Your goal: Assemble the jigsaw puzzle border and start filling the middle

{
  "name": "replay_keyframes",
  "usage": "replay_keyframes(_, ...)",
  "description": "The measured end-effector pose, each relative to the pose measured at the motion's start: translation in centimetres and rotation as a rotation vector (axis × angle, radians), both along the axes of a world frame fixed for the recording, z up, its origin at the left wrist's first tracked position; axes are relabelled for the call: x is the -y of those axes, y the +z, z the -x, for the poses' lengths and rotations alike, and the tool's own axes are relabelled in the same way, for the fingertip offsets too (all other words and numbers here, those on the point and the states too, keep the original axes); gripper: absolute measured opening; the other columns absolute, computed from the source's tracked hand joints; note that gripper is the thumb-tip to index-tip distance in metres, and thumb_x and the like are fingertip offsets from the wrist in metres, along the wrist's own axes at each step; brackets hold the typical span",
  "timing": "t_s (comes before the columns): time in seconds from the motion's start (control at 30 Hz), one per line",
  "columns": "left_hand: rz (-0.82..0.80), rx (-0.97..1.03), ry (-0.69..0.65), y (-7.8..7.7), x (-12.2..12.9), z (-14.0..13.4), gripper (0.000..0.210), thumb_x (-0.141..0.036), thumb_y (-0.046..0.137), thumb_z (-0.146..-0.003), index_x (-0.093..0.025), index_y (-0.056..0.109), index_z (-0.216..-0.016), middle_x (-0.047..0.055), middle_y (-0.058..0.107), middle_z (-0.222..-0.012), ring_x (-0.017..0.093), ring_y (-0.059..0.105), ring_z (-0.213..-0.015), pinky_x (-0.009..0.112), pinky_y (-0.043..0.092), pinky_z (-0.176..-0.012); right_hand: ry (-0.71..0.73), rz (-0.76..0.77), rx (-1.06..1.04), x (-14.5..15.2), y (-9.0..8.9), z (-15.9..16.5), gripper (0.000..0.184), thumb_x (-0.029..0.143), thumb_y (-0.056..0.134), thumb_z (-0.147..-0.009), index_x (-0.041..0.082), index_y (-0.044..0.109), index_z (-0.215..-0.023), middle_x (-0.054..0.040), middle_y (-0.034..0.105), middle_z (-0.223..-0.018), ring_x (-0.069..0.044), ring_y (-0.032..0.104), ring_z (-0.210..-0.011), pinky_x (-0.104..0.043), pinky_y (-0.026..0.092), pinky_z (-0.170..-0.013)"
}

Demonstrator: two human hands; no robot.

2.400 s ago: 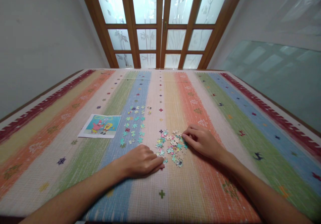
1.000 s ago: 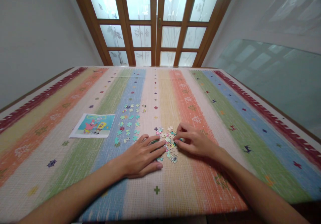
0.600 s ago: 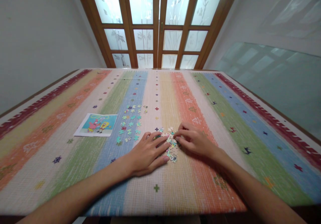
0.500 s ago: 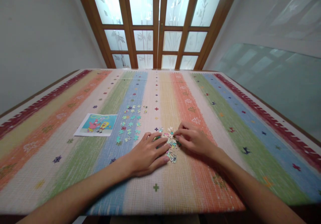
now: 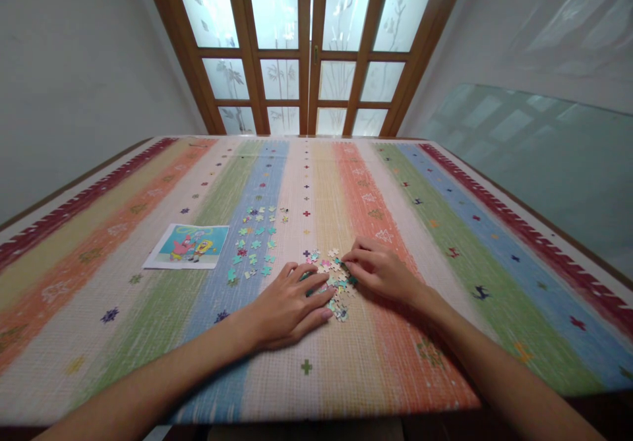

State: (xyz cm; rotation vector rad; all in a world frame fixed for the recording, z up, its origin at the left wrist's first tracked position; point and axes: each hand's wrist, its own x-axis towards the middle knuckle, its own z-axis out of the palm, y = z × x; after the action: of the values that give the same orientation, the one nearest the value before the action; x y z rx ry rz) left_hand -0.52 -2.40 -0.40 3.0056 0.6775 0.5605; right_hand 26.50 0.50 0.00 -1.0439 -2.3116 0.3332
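A loose pile of jigsaw puzzle pieces lies on the striped tablecloth between my two hands. From the left, my left hand rests palm down with its fingers spread, their tips over the pile's near-left side. Some pieces are hidden under those fingers. On the other side, my right hand has thumb and forefinger pinched at the pile's upper right edge, with a small teal puzzle piece at the tips. Farther left, several mostly teal pieces are spread apart in loose rows.
A printed cartoon picture lies flat left of the spread pieces. The striped tablecloth covers the table. Behind its far edge stand wooden doors with frosted panes, and a glass panel leans against the right wall.
The view has shifted slightly. My right fingertips have moved a little up and left along the pile's edge, and a teal piece now shows at them. My left hand stays nearly still.
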Motion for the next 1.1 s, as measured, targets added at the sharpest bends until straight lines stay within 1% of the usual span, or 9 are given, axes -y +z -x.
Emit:
replay_keyframes(0.17,0.027,0.012,0.015,-0.4,0.0,0.0,0.033,-0.036,0.043,-0.110,-0.020,0.061,-0.133,0.009,0.066,-0.136,0.030,0.053,-0.124,0.046,0.041,-0.101,-0.001,0.006,-0.001,-0.1,0.1,0.0,0.025,0.022,0.053,-0.100,0.020,0.076,-0.092,-0.0074,0.065,-0.082,-0.020,0.061,-0.079,-0.035,0.047,-0.073)
replay_keyframes(0.3,0.020,0.027,0.007,-0.3,-0.1,-0.1,0.032,-0.033,0.046,-0.109,-0.019,0.061,-0.133,0.008,0.068,-0.134,0.029,0.054,-0.123,0.045,0.040,-0.100,-0.008,-0.001,-0.003,-0.1,0.1,-0.1,0.024,0.022,0.053,-0.100,0.020,0.076,-0.092,-0.0074,0.065,-0.081,-0.020,0.061,-0.078,-0.035,0.047,-0.071)
replay_keyframes(0.43,0.013,0.044,0.016,0.1,-0.1,-0.3,0.031,-0.034,0.042,-0.111,-0.018,0.061,-0.129,0.008,0.071,-0.128,0.028,0.057,-0.120,0.044,0.038,-0.101,-0.006,-0.033,-0.025,-0.2,-0.1,-0.1,0.025,0.023,0.053,-0.101,0.019,0.075,-0.090,-0.0071,0.065,-0.080,-0.019,0.060,-0.076,-0.034,0.047,-0.069)
replay_keyframes(0.57,0.036,0.081,0.023,0.2,-0.1,-0.4,0.029,-0.033,0.040,-0.112,-0.020,0.061,-0.127,0.005,0.074,-0.121,0.026,0.058,-0.116,0.043,0.036,-0.099,-0.014,-0.068,-0.035,-0.4,-0.4,-0.2,0.024,0.023,0.055,-0.100,0.017,0.075,-0.089,-0.0072,0.065,-0.079,-0.019,0.061,-0.075,-0.034,0.047,-0.069)
replay_keyframes(0.67,0.068,0.082,0.036,0.0,-0.3,-0.6,0.026,-0.031,0.042,-0.112,-0.021,0.061,-0.127,0.003,0.074,-0.116,0.025,0.058,-0.112,0.041,0.036,-0.097,-0.053,-0.104,-0.055,-0.6,-0.5,-0.4,0.023,0.023,0.056,-0.098,0.017,0.076,-0.087,-0.0071,0.065,-0.078,-0.020,0.061,-0.074,-0.035,0.048,-0.069)
replay_keyframes(0.8,0.112,0.041,0.071,-0.2,-0.9,-0.8,0.024,-0.027,0.044,-0.111,-0.021,0.063,-0.124,0.005,0.074,-0.110,0.025,0.056,-0.108,0.040,0.037,-0.094,-0.145,-0.152,-0.097,-1.0,-0.5,-0.9,0.020,0.021,0.058,-0.095,0.018,0.076,-0.085,-0.0061,0.065,-0.077,-0.019,0.060,-0.070,-0.035,0.048,-0.068)
replay_keyframes(0.97,0.237,0.005,0.097,0.2,-1.8,-1.0,0.022,-0.031,0.051,-0.109,-0.024,0.066,-0.124,0.005,0.072,-0.109,0.024,0.055,-0.101,0.038,0.037,-0.088,-0.198,-0.193,-0.114,-1.4,-0.3,-1.5,0.018,0.021,0.060,-0.093,0.018,0.076,-0.085,-0.0055,0.064,-0.074,-0.020,0.061,-0.069,-0.034,0.048,-0.066)
replay_keyframes(1.1,0.304,-0.027,0.131,0.7,-2.2,-1.2,0.018,-0.030,0.056,-0.106,-0.024,0.073,-0.108,0.005,0.070,-0.107,0.024,0.054,-0.098,0.038,0.036,-0.087,-0.197,-0.234,-0.128,-1.4,-0.5,-1.4,0.019,0.019,0.059,-0.093,0.019,0.076,-0.085,-0.0064,0.065,-0.077,-0.021,0.062,-0.074,-0.034,0.049,-0.069)
